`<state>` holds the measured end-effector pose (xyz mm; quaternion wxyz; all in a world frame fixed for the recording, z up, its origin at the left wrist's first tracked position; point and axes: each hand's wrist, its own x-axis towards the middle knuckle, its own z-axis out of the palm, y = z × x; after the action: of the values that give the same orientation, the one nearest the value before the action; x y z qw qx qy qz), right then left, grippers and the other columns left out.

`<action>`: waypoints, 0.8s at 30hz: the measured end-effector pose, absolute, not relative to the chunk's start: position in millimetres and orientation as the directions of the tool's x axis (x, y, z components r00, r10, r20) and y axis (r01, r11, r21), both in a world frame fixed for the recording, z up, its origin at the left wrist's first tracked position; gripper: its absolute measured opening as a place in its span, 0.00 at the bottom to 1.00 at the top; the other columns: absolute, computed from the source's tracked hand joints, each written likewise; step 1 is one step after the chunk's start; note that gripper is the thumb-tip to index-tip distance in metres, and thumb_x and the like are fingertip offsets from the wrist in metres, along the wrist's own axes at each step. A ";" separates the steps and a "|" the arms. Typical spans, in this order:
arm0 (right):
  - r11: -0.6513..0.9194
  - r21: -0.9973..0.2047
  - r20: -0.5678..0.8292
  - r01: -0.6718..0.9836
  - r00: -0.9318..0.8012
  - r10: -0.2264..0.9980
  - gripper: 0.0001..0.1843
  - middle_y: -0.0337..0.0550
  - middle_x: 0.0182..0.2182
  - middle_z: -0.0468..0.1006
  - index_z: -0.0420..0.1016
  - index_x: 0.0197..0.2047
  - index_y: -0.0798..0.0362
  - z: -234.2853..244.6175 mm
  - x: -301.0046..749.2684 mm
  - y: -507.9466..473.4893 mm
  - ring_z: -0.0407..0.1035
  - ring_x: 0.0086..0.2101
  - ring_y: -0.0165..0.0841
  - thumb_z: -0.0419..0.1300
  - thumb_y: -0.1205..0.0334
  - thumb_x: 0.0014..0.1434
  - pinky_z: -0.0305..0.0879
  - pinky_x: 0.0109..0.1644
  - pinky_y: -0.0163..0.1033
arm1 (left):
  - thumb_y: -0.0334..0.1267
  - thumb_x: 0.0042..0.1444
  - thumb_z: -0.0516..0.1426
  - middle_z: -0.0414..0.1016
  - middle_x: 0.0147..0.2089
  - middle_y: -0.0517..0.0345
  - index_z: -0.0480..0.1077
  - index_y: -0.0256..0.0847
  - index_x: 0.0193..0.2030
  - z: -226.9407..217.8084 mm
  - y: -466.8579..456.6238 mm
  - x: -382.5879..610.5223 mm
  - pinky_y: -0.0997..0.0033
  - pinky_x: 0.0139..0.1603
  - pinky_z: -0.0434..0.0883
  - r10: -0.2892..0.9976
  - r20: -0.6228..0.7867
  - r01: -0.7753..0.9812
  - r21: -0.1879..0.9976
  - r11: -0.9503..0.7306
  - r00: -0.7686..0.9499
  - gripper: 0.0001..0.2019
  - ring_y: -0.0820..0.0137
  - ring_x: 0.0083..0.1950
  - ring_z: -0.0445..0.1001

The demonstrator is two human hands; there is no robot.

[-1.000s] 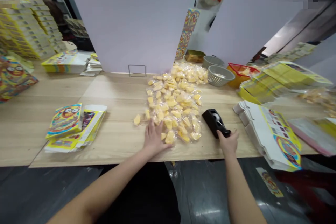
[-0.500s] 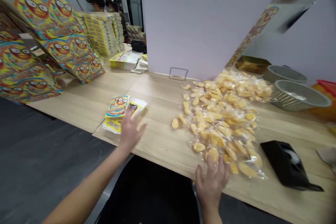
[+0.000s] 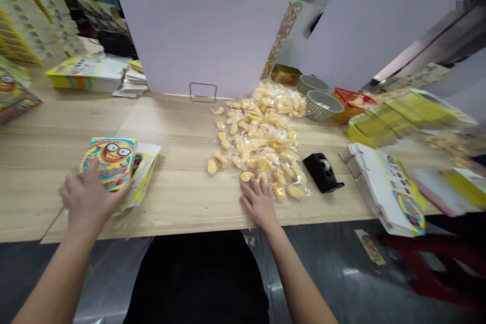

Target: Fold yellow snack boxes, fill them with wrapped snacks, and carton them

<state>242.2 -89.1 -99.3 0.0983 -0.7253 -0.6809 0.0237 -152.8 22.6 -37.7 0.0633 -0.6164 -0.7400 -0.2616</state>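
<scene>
Starting with the biggest thing, the wooden table (image 3: pixel 178 207) runs across in front of you from 9 to 3 o'clock. On it, at 12 to 1 o'clock, lies the pile of yellow packets (image 3: pixel 261 136), a long heap whose axis runs from the near edge away toward 1 o'clock. The packets look light, crinkly and slippery in their clear wrap, so I judge they will slide rather than lift in a bunch; take them singly by a wrapper edge.

At 10 o'clock sits the stack of flat cartons (image 3: pixel 143 169). The top carton (image 3: pixel 110 162) lies printed face up, its long axis running near to far and tipped slightly toward 1 o'clock. Thin card like this is probably light, stiff across its face and easily creased, so the near short edge looks the best place to hold it.

At 2 o'clock of the pile's near end stands the black tape dispenser (image 3: pixel 322 172), apart from both hands.

Your left hand (image 3: pixel 89 197) rests on the near left corner of the top carton, fingers loosely spread and closed on nothing that shows. Your right hand (image 3: pixel 258 202) lies flat on the table at 6 o'clock of the pile, fingers spread, tips touching the nearest packets but not pinching one.
</scene>
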 end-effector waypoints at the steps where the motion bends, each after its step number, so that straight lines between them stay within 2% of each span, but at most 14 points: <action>1: -0.027 -0.184 0.139 0.983 0.054 0.989 0.24 0.46 0.65 0.59 0.64 0.63 0.43 -97.2 242.0 -90.8 0.45 0.66 0.51 0.51 0.55 0.64 0.49 0.64 0.59 | 0.67 0.46 0.54 0.50 0.69 0.53 0.51 0.52 0.66 -36.8 14.9 -146.5 0.35 0.62 0.58 0.857 0.482 0.945 0.325 0.020 -0.184 0.43 0.40 0.65 0.57; 3: -0.014 -0.209 0.294 0.978 0.077 0.953 0.22 0.50 0.62 0.63 0.66 0.60 0.47 -94.7 246.3 -99.2 0.52 0.63 0.47 0.50 0.58 0.64 0.52 0.63 0.55 | 0.63 0.46 0.56 0.46 0.71 0.57 0.48 0.58 0.68 -39.3 -3.8 -128.5 0.36 0.65 0.56 0.849 0.526 0.919 0.359 -0.166 -0.052 0.42 0.42 0.67 0.54; 4: -0.053 -0.230 0.398 0.972 0.144 0.906 0.21 0.53 0.59 0.64 0.67 0.59 0.49 -94.3 252.2 -105.1 0.55 0.62 0.45 0.50 0.59 0.64 0.54 0.62 0.54 | 0.60 0.47 0.57 0.45 0.71 0.58 0.45 0.60 0.68 -43.2 -13.6 -117.4 0.37 0.65 0.56 0.860 0.510 0.893 0.378 -0.243 0.018 0.43 0.43 0.68 0.53; 6: -0.214 -0.300 0.582 0.930 0.356 0.731 0.22 0.58 0.56 0.66 0.64 0.59 0.53 -95.2 273.8 -118.4 0.57 0.59 0.46 0.50 0.58 0.63 0.55 0.61 0.56 | 0.56 0.48 0.59 0.43 0.71 0.60 0.40 0.62 0.69 -56.1 -30.6 -93.7 0.39 0.65 0.58 0.880 0.449 0.834 0.420 -0.358 0.151 0.45 0.45 0.69 0.52; 8: -0.393 -0.393 0.653 0.831 0.554 0.516 0.29 0.63 0.58 0.62 0.58 0.62 0.58 -97.6 308.9 -129.8 0.54 0.61 0.51 0.53 0.53 0.61 0.51 0.62 0.61 | 0.52 0.49 0.59 0.45 0.71 0.54 0.39 0.59 0.70 -72.7 -40.8 -72.7 0.41 0.63 0.62 0.879 0.394 0.785 0.440 -0.436 0.268 0.45 0.46 0.67 0.55; 11: -0.545 -0.562 0.545 0.622 0.775 0.322 0.46 0.71 0.64 0.51 0.49 0.65 0.67 -101.8 376.9 -135.4 0.41 0.66 0.55 0.58 0.45 0.53 0.41 0.66 0.62 | 0.48 0.50 0.59 0.49 0.69 0.44 0.43 0.52 0.70 -92.4 -42.4 -54.7 0.44 0.60 0.64 0.855 0.310 0.745 0.422 -0.516 0.416 0.43 0.45 0.65 0.58; 12: -0.557 -0.643 0.453 0.526 0.847 0.278 0.51 0.73 0.65 0.49 0.47 0.65 0.68 -102.7 399.9 -133.6 0.40 0.66 0.55 0.61 0.44 0.49 0.41 0.66 0.60 | 0.48 0.50 0.59 0.50 0.68 0.43 0.45 0.51 0.69 -95.6 -40.4 -52.4 0.44 0.60 0.64 0.840 0.287 0.734 0.408 -0.542 0.461 0.42 0.45 0.65 0.58; 13: -0.553 -0.712 0.351 0.433 0.901 0.253 0.54 0.73 0.64 0.50 0.47 0.65 0.68 -103.1 421.4 -130.1 0.44 0.65 0.55 0.62 0.43 0.46 0.45 0.65 0.58 | 0.48 0.50 0.59 0.50 0.69 0.42 0.48 0.51 0.69 -97.1 -37.8 -51.5 0.44 0.60 0.63 0.823 0.267 0.724 0.393 -0.567 0.500 0.40 0.45 0.65 0.58; 15: -0.541 -0.773 0.219 0.332 0.939 0.264 0.50 0.71 0.59 0.61 0.52 0.62 0.67 -102.8 456.8 -120.6 0.60 0.58 0.52 0.62 0.43 0.44 0.58 0.59 0.53 | 0.49 0.50 0.59 0.48 0.69 0.42 0.50 0.51 0.68 -96.4 -32.3 -51.8 0.45 0.61 0.62 0.795 0.243 0.707 0.365 -0.606 0.556 0.38 0.46 0.66 0.56; 17: -0.545 -0.777 0.175 0.315 0.940 0.293 0.42 0.63 0.50 0.71 0.61 0.56 0.64 -101.5 478.1 -112.2 0.69 0.48 0.47 0.62 0.44 0.44 0.65 0.52 0.49 | 0.49 0.50 0.59 0.47 0.70 0.43 0.51 0.52 0.67 -94.0 -27.7 -52.4 0.45 0.61 0.62 0.784 0.225 0.703 0.349 -0.619 0.579 0.38 0.46 0.67 0.56; 20: -0.586 -0.752 0.157 0.301 0.946 0.284 0.36 0.59 0.43 0.75 0.68 0.47 0.61 -100.6 478.5 -110.3 0.70 0.43 0.46 0.64 0.43 0.40 0.65 0.50 0.49 | 0.49 0.50 0.59 0.47 0.70 0.44 0.50 0.53 0.68 -93.0 -24.4 -51.0 0.46 0.61 0.62 0.791 0.217 0.712 0.346 -0.610 0.572 0.39 0.46 0.67 0.56; 24: -0.632 -0.718 0.156 0.290 0.953 0.260 0.36 0.57 0.41 0.76 0.69 0.46 0.57 -106.3 428.0 -116.5 0.70 0.42 0.49 0.64 0.40 0.40 0.64 0.48 0.53 | 0.49 0.50 0.59 0.47 0.69 0.43 0.52 0.51 0.67 -95.1 -24.1 -47.8 0.46 0.62 0.62 0.799 0.254 0.715 0.357 -0.601 0.545 0.37 0.46 0.66 0.57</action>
<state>428.0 -116.5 -106.3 0.4008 -0.9032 -0.1523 -0.0186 -47.8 -24.1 -95.1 -0.1059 -0.8724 -0.4341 -0.1981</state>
